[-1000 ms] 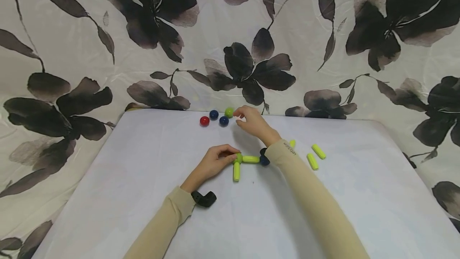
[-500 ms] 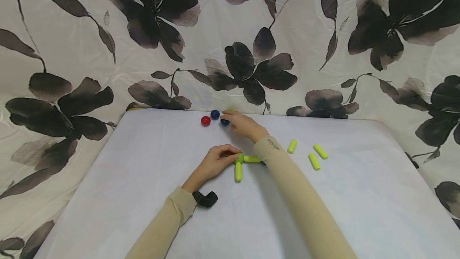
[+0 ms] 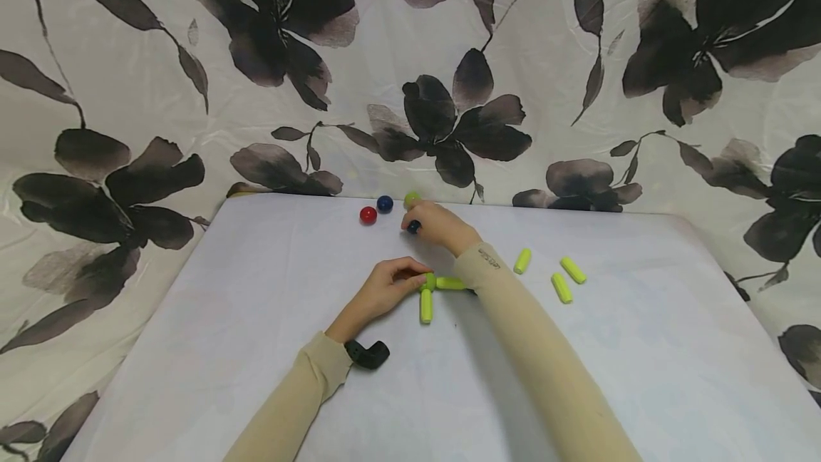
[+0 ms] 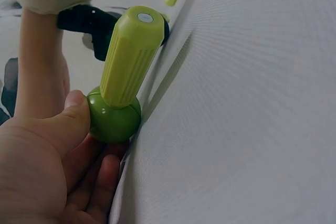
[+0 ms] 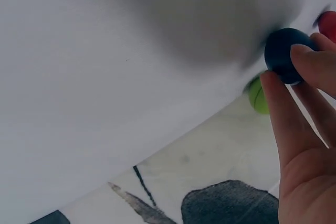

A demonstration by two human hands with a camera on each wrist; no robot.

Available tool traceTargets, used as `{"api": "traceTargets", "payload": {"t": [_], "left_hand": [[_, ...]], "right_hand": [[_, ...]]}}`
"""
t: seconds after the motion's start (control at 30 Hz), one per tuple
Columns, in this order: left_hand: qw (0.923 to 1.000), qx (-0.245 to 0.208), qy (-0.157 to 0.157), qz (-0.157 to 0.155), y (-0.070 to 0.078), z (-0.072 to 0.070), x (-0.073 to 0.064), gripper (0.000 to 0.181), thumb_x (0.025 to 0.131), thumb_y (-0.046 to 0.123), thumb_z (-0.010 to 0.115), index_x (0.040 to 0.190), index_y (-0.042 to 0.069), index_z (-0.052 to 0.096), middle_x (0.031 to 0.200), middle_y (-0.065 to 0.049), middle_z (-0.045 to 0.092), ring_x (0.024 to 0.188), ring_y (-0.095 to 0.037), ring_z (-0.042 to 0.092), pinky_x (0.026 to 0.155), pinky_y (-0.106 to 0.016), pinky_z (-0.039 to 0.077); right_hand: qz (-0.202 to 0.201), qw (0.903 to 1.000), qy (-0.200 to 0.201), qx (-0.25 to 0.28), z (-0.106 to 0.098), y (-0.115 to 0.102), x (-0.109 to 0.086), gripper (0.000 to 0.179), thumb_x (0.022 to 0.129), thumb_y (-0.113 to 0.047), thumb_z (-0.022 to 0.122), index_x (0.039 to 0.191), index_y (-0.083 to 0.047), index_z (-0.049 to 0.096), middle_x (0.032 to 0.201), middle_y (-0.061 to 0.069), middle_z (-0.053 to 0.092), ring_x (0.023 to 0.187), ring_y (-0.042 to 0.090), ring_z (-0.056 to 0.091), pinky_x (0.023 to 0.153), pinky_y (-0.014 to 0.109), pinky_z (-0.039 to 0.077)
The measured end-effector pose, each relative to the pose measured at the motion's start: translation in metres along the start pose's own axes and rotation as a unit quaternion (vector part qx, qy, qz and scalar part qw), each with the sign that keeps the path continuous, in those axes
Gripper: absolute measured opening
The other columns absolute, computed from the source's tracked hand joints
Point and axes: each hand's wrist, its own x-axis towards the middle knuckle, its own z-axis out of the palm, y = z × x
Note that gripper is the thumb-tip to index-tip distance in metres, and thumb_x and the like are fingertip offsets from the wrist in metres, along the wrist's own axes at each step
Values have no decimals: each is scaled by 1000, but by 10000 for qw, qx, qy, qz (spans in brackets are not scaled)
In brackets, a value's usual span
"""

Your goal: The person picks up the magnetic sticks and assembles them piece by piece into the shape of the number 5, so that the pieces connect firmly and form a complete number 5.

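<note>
The left hand (image 3: 383, 286) pinches a green ball (image 4: 113, 123) already joined to two yellow-green rods (image 3: 426, 307); the right hand (image 3: 444, 225) grips an unjoined blue ball (image 5: 283, 56); three loose rods (image 3: 561, 288) lie right of both

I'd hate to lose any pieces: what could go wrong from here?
The blue ball pinched in the right hand could slip and roll away. That hand might nudge the loose green ball near the far edge of the table. The right sleeve, overlapping one joined rod in the head view, could brush it.
</note>
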Motion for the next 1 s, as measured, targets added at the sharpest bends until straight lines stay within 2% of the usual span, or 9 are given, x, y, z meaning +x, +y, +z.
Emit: {"api": "traceTargets", "payload": {"t": [0.17, 0.43, 0.63, 0.8, 1.0], "left_hand": [[10000, 35, 1, 22, 0, 2, 1, 20, 95, 10, 67, 114, 4, 72, 111, -9, 71, 99, -22, 63, 86, -35, 51], [9997, 190, 41, -124, 1, 1, 1, 17, 96, 15, 67, 112, 13, 74, 108, 1, 71, 97, -14, 63, 86, -30, 51], [9996, 239, 46, -173, 1, 0, 1, 18, 96, 17, 67, 113, 14, 73, 110, 2, 70, 98, -14, 63, 87, -31, 51], [9993, 231, 43, -288, 2, 1, 1, 18, 96, 17, 67, 113, 14, 73, 111, 1, 70, 98, -14, 63, 88, -33, 51], [9987, 312, 135, -367, 7, 4, 0, 18, 96, 11, 66, 113, 8, 73, 110, -4, 71, 97, -18, 62, 88, -36, 50]], "right_hand": [[155, 9998, -52, 125, -6, 6, -11, 27, 89, 10, 65, 109, -5, 76, 115, 10, 68, 116, 24, 58, 104, 35, 43], [443, 9980, -292, 346, -20, 20, -28, 29, 87, 9, 67, 111, -5, 74, 120, 11, 68, 122, 28, 56, 106, 41, 41], [500, 9971, -263, 500, -38, 15, -39, 27, 88, 6, 69, 114, -2, 73, 122, 14, 67, 120, 29, 57, 102, 41, 45], [560, 9956, -22, 747, -53, 9, -52, 27, 89, 5, 69, 115, -2, 73, 121, 16, 66, 110, 30, 62, 94, 40, 50], [248, 9953, 545, 765, -69, -1, -70, 28, 87, 5, 72, 114, -2, 73, 113, 15, 69, 99, 30, 67, 87, 37, 54]]}}
